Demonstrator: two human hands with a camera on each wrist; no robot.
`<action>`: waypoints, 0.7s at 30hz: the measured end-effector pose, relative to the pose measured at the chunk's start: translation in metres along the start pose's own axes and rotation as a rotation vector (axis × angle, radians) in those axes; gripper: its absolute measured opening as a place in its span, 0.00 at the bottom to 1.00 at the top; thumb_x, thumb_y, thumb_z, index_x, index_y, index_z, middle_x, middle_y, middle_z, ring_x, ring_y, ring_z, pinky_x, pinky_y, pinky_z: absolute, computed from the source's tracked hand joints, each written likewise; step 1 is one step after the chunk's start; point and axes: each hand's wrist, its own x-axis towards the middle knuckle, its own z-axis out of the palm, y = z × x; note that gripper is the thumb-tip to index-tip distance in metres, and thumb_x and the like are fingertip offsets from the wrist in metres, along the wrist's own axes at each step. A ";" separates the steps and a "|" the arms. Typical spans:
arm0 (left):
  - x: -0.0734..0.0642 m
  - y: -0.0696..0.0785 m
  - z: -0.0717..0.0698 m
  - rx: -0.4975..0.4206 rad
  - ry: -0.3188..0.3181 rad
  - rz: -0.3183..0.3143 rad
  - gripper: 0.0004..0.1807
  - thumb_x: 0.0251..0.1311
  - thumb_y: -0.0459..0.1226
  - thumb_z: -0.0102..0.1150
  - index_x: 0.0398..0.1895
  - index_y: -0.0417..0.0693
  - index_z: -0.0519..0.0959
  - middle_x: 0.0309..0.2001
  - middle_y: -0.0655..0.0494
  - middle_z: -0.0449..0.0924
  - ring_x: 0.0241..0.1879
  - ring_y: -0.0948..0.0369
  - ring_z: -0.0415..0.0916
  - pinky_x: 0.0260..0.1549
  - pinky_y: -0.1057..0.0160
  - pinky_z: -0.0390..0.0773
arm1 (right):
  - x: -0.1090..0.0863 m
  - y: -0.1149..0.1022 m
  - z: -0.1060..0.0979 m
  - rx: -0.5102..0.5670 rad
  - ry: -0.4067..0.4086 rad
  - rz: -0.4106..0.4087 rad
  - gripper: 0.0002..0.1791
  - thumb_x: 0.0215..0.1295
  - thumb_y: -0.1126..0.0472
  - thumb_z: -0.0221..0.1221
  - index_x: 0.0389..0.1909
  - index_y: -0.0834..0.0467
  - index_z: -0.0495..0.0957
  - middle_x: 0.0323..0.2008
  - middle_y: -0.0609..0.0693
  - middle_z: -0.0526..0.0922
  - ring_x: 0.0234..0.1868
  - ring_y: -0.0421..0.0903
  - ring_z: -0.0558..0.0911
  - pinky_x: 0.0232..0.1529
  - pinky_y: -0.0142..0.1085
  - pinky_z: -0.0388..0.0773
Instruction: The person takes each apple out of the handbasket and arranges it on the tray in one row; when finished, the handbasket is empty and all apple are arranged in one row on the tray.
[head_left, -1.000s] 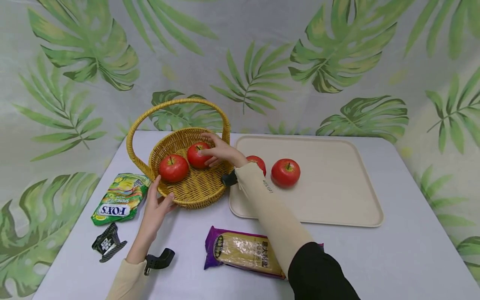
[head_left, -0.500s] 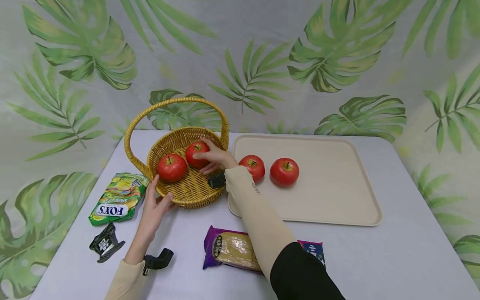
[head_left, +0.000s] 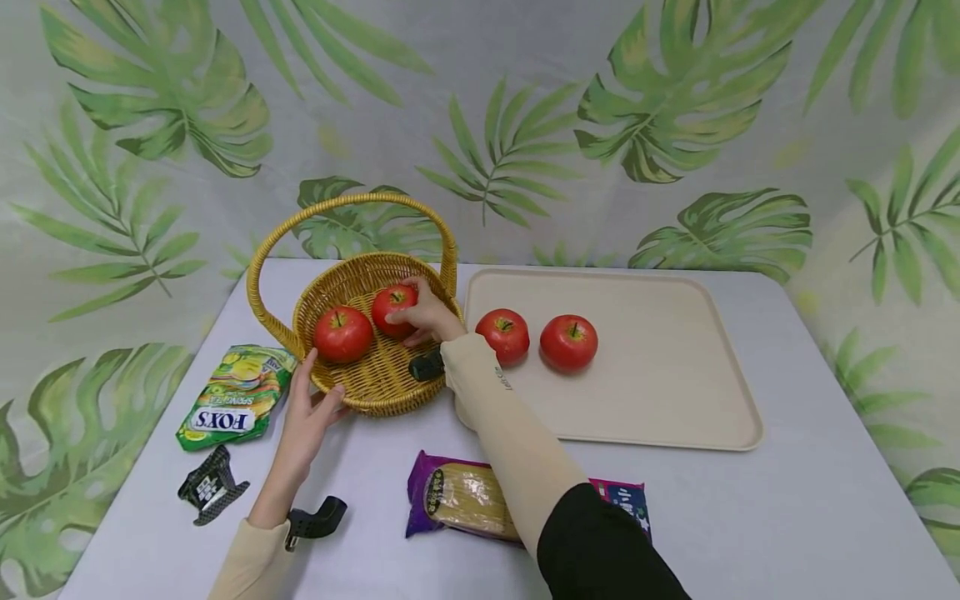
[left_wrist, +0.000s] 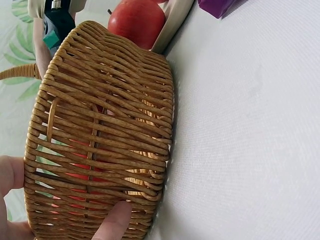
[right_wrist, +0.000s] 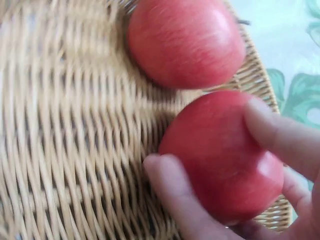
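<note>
A yellow wicker basket (head_left: 386, 387) with a tall arched handle stands at the table's back left and holds two red apples. My right hand (head_left: 429, 315) grips the right apple (head_left: 390, 307) inside it, thumb and fingers around its sides. In the right wrist view this apple (right_wrist: 220, 155) sits between thumb and fingers, close beside the left apple (right_wrist: 185, 42). My left hand (head_left: 309, 425) holds the basket's front left side. The left wrist view shows a fingertip (left_wrist: 116, 217) against the woven wall, with other fingers at the rim.
Right of the basket lies a beige tray (head_left: 667, 375) bearing two more apples (head_left: 502, 337), (head_left: 568, 343). A noodle packet (head_left: 468, 500) lies in front, partly under my right forearm. On the left are a green FOX'S bag (head_left: 236, 396) and a small black packet (head_left: 213, 485).
My right hand has moved slightly left and closed around the right apple, which shifted a little with the view. The left hand stays on the basket.
</note>
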 end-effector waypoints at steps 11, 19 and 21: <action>0.000 0.000 0.000 0.004 0.000 -0.004 0.38 0.72 0.36 0.44 0.77 0.55 0.37 0.75 0.49 0.25 0.64 0.41 0.55 0.51 0.54 0.76 | -0.006 -0.011 -0.018 -0.125 -0.113 -0.193 0.36 0.58 0.63 0.67 0.65 0.49 0.61 0.59 0.58 0.64 0.35 0.66 0.81 0.43 0.59 0.79; 0.000 -0.002 -0.001 0.003 0.001 0.003 0.39 0.72 0.37 0.45 0.77 0.56 0.36 0.75 0.50 0.28 0.63 0.42 0.56 0.50 0.54 0.77 | -0.022 -0.018 -0.036 -0.187 -0.248 -0.288 0.36 0.57 0.60 0.67 0.65 0.46 0.63 0.60 0.55 0.61 0.33 0.64 0.82 0.40 0.52 0.83; 0.000 -0.002 0.000 -0.001 0.001 0.008 0.39 0.72 0.37 0.45 0.77 0.56 0.36 0.74 0.50 0.29 0.63 0.43 0.57 0.50 0.54 0.77 | -0.028 -0.020 -0.041 -0.205 -0.266 -0.306 0.36 0.57 0.59 0.68 0.65 0.45 0.64 0.60 0.54 0.61 0.33 0.62 0.82 0.39 0.50 0.83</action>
